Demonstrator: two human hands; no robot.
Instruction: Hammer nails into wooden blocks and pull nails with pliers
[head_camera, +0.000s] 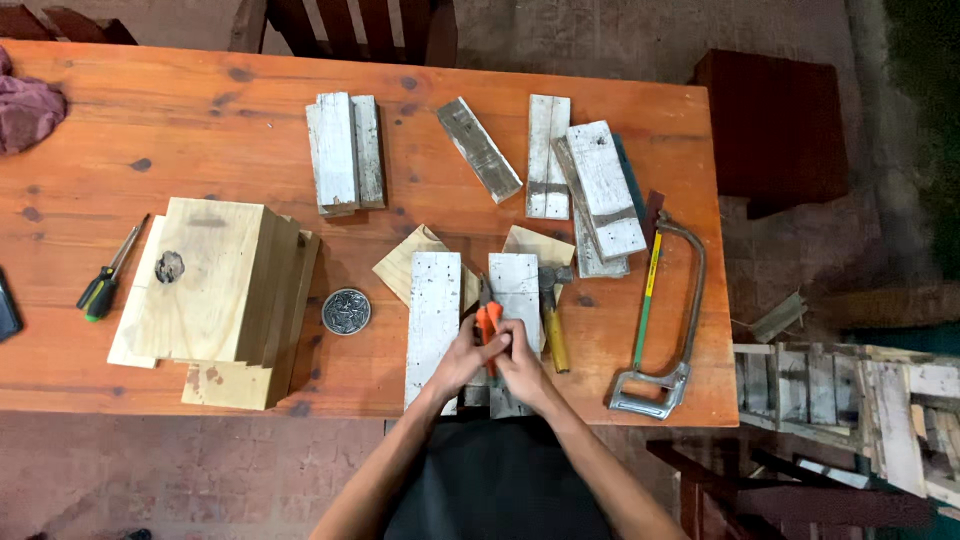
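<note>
On the orange-brown wooden table (200, 110), a round metal tin of nails (346, 311) sits left of a whitewashed wooden plank (434, 315). The left hand (465, 358) and right hand (522, 362) meet just right of it, both closed around orange-handled pliers (487, 322) whose handles stick out above the fingers. A wooden-handled hammer (553, 320) lies beside, then a metal hacksaw (665, 320).
</note>
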